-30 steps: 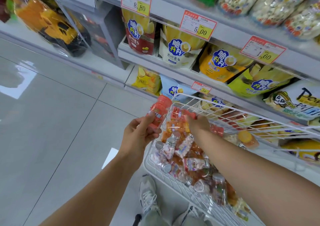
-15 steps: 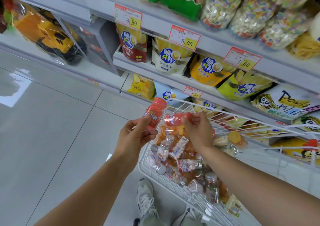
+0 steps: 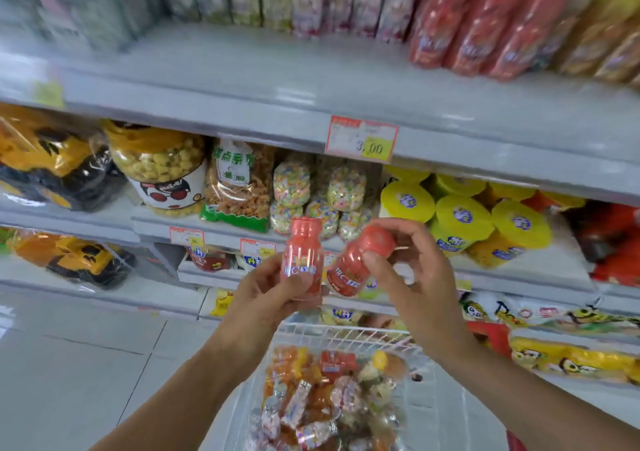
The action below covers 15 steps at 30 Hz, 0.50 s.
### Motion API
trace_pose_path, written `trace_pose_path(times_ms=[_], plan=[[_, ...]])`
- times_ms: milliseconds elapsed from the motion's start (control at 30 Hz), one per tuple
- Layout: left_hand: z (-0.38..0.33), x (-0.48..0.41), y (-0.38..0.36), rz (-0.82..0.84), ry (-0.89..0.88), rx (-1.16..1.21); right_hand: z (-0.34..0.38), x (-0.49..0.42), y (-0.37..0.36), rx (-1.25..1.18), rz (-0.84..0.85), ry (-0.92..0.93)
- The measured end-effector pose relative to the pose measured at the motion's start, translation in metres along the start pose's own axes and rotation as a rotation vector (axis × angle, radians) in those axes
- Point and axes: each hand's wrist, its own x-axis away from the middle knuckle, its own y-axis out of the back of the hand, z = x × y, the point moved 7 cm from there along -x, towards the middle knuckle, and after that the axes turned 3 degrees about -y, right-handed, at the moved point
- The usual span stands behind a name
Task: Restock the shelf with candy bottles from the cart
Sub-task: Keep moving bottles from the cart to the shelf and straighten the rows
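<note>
1. Left hand [image 3: 273, 298]: curled round the lower half of an upright red bottle [image 3: 302, 260], cap up. It has risen from beside the cart to the front of the shelves.
2. Right hand [image 3: 412, 277]: thumb and fingers pinch a tilted red bottle [image 3: 360, 263] near its cap. Half a second ago it was lifting this bottle out of the cart.
3. The two bottles are just beside each other, above the cart; whether they touch is unclear.
4. Cart [image 3: 346, 333]: white wire, now low in the view, holding loose bottles [image 3: 311, 398].
5. Shelf [image 3: 242, 80]: an upper board with a bare stretch has come into view, price tag [image 3: 362, 142] on its edge.
</note>
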Motion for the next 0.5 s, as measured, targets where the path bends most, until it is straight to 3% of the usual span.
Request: trace_pose_path(times_ms=[300,500], plan=[[-0.143,-0.014,-0.137,0.099,-0.467,-0.255,0.128,-0.045,0.120,-0.050,-0.150,0.317],[-0.186,-0.054,-0.197,0.030,-0.610,-0.449,0.133,-0.097,0.195,0.046,-0.300,0.353]])
